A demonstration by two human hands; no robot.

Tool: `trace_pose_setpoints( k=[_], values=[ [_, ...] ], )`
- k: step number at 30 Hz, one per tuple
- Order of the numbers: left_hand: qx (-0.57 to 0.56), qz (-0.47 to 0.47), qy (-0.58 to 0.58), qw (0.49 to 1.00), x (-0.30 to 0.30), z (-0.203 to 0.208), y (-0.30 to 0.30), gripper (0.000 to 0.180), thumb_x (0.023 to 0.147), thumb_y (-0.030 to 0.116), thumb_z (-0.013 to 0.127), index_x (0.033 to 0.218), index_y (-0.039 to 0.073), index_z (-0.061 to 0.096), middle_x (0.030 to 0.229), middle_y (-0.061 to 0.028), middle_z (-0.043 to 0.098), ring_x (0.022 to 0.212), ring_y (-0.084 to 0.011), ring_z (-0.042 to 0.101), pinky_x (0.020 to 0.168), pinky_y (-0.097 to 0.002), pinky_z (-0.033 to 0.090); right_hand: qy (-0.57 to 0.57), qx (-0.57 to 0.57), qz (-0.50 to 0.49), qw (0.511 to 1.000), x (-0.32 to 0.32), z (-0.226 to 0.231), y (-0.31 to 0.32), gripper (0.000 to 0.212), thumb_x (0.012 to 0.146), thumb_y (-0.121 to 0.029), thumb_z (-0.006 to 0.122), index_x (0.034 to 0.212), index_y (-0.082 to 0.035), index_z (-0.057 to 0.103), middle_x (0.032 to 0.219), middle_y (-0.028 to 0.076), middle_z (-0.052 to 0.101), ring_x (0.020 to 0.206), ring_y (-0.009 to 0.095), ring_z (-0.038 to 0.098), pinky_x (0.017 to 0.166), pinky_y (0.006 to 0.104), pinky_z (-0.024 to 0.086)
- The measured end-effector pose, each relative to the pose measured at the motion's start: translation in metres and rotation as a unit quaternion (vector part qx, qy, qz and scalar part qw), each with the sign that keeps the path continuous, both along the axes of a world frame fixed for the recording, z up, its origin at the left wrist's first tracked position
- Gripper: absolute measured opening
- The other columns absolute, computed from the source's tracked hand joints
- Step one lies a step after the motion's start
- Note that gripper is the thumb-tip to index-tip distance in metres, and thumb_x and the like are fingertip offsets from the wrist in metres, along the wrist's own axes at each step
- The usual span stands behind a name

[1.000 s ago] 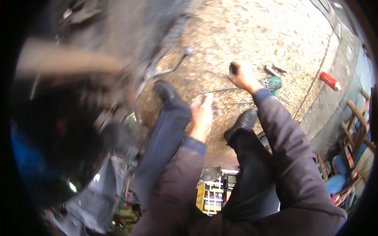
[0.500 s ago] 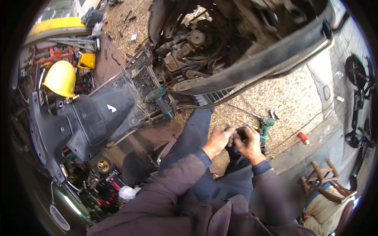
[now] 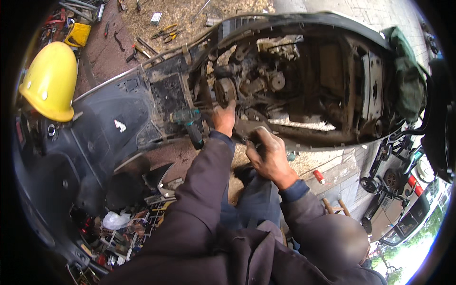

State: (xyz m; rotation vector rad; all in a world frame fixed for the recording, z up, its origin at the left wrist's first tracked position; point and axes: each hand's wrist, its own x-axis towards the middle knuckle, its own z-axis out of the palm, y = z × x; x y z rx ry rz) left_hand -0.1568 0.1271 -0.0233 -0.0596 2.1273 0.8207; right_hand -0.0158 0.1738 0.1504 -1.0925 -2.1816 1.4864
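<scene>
A scooter stripped of its seat and covers lies across the view, its dusty engine showing inside the black body frame. Over the near edge of the engine bay reaches my left hand, one finger stretched out against the parts there; its other fingers are partly hidden. To the right of it, just outside the frame, my right hand is closed in a pinch. Something small and dark shows at its fingertips, too small to name. A green and black cordless drill lies on the footboard, left of my left hand.
A yellow hard hat sits at the scooter's front end. Pliers and other tools lie on the ground beyond. A red can and a wooden stool are at the right. Loose parts and a white bag crowd the lower left.
My hands were together above my lap. Now they are apart: the left has moved forward to the engine bay, the right up beside the frame. The view has shifted toward the scooter's rear.
</scene>
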Motion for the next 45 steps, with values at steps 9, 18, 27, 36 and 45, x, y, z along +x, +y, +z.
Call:
trace_pose_setpoints(
  k=[9, 18, 27, 36, 45],
  values=[
    [-0.038, -0.034, 0.165, 0.985, 0.025, -0.067, -0.004, 0.042, 0.083, 0.032, 0.065, 0.067, -0.007, 0.060, 0.066, -0.0232, 0.063, 0.062, -0.0331, 0.062, 0.058, -0.0443, 0.046, -0.195, -0.027, 0.081, 0.977, -0.087, -0.121, 0.049, 0.030, 0.081, -0.022, 0.062, 0.100, 0.001, 0.057, 0.095, 0.027, 0.064, 0.092, 0.046, 0.060, 0.080, 0.0501, 0.049],
    [-0.013, 0.041, 0.158, 0.987, 0.024, -0.048, 0.005, 0.035, 0.077, 0.031, 0.068, 0.082, -0.002, 0.059, 0.083, -0.0264, 0.065, 0.081, -0.0461, 0.062, 0.071, -0.0497, 0.049, -0.239, -0.050, 0.121, 0.962, -0.093, -0.146, 0.052, 0.033, 0.085, -0.023, 0.054, 0.105, 0.003, 0.058, 0.095, 0.029, 0.065, 0.094, 0.045, 0.062, 0.084, 0.0516, 0.049],
    [-0.005, 0.045, 0.127, 0.991, 0.014, -0.027, 0.011, 0.034, 0.074, 0.028, 0.073, 0.083, -0.003, 0.061, 0.084, -0.0286, 0.065, 0.085, -0.0474, 0.063, 0.072, -0.0507, 0.050, -0.210, -0.078, 0.107, 0.969, -0.085, -0.157, 0.052, 0.028, 0.087, -0.023, 0.053, 0.097, 0.003, 0.058, 0.090, 0.031, 0.064, 0.090, 0.048, 0.060, 0.082, 0.0529, 0.047],
    [0.103, 0.183, 0.019, 0.978, 0.027, -0.065, 0.001, 0.023, 0.090, 0.011, 0.047, 0.087, -0.007, 0.062, 0.092, -0.0173, 0.066, 0.079, -0.0218, 0.061, 0.072, -0.0379, 0.051, -0.178, -0.065, 0.095, 0.977, -0.083, -0.165, 0.053, 0.027, 0.085, -0.021, 0.055, 0.096, 0.004, 0.057, 0.086, 0.031, 0.064, 0.086, 0.049, 0.060, 0.078, 0.0524, 0.048],
    [0.080, 0.269, -0.017, 0.960, 0.032, -0.068, 0.000, 0.019, 0.076, 0.013, 0.069, 0.083, -0.003, 0.061, 0.084, -0.0264, 0.067, 0.080, -0.0418, 0.066, 0.070, -0.0463, 0.050, -0.219, -0.103, 0.118, 0.963, -0.085, -0.156, 0.056, 0.028, 0.088, -0.022, 0.056, 0.100, 0.003, 0.058, 0.093, 0.027, 0.065, 0.089, 0.044, 0.062, 0.079, 0.0451, 0.049]
  ],
)
